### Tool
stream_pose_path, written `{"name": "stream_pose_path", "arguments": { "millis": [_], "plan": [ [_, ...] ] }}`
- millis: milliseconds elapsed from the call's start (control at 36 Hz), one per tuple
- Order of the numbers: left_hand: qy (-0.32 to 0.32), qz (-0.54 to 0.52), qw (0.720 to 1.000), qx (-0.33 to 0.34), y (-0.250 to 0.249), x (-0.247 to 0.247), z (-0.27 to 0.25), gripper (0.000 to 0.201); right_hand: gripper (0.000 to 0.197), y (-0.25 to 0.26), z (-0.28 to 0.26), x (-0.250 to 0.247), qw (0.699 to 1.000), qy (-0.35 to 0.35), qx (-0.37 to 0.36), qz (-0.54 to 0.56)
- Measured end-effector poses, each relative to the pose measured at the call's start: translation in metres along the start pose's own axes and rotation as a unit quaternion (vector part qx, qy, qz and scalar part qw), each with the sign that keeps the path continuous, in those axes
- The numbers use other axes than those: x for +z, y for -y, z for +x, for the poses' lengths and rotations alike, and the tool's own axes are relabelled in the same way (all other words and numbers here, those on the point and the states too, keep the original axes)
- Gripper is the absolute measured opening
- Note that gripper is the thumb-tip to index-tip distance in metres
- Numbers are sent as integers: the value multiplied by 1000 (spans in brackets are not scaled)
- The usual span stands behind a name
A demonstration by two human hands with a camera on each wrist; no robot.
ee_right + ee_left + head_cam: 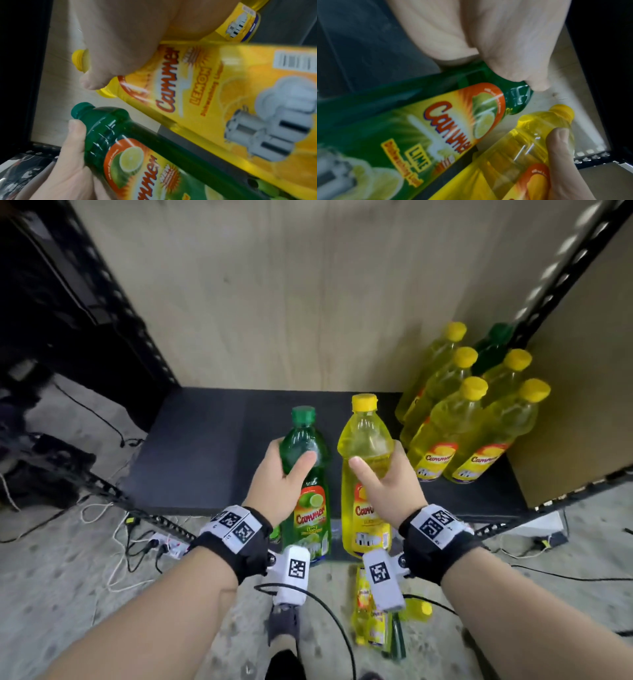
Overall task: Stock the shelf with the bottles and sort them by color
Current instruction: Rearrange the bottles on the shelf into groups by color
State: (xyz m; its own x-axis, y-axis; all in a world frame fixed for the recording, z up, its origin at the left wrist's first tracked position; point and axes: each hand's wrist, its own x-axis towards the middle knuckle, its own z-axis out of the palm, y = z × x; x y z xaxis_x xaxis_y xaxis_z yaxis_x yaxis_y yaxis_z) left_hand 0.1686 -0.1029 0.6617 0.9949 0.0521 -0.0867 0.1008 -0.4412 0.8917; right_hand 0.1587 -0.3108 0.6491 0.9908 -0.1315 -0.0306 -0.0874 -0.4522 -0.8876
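Note:
My left hand (pixel 284 470) grips a green lime bottle (pixel 308 491) round its shoulder, upright, just in front of the dark shelf board (pixel 205 446). My right hand (pixel 383 474) grips a yellow lemon bottle (pixel 364 440) the same way, right beside the green one. The left wrist view shows the green bottle (pixel 436 121) under my palm and the yellow bottle (pixel 539 135) with the other hand's thumb on it. In the right wrist view the yellow bottle (pixel 205 94) fills the frame above the green bottle (pixel 120 142). Several yellow bottles (pixel 472 419) stand grouped at the shelf's right end.
A dark green bottle (pixel 495 344) stands behind the yellow group against the back panel (pixel 291 302). More bottles (pixel 376 618) lie on the floor below my wrists. Black perforated uprights (pixel 130 313) frame the shelf. Cables and a power strip (pixel 164 542) lie on the floor at left.

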Motion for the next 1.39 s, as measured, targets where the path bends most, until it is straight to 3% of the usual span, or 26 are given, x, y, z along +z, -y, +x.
{"name": "stream_pose_path", "arguments": {
  "millis": [111, 528, 667, 806, 944, 1139, 1278, 1389],
  "plan": [
    [20, 18, 1000, 15, 4, -9, 30, 43, 52, 5, 20, 2, 999, -8, 18, -28],
    [120, 12, 990, 77, 4, -35, 88, 60, 73, 10, 58, 6, 997, -6, 58, -54],
    [146, 28, 986, 79, 12, -41, 94, 52, 78, 3, 66, 5, 997, 16, 39, -57],
    [169, 36, 981, 86, 16, -43, 96, 64, 79, 3, 77, -2, 997, 52, 27, -52],
    [134, 46, 986, 90, 17, -38, 89, 71, 75, -1, 76, -9, 996, 59, 9, -67],
    [75, 67, 995, 21, 44, -22, 71, 66, 67, -8, 72, -17, 994, 56, 1, -91],
    [-18, 33, 999, -34, 45, -4, 51, 51, 74, -22, 65, -21, 994, 57, 27, -89],
    [-100, -23, 992, -68, 48, 15, 36, 52, 77, -40, 50, -31, 995, 46, 57, -64]
  ]
}}
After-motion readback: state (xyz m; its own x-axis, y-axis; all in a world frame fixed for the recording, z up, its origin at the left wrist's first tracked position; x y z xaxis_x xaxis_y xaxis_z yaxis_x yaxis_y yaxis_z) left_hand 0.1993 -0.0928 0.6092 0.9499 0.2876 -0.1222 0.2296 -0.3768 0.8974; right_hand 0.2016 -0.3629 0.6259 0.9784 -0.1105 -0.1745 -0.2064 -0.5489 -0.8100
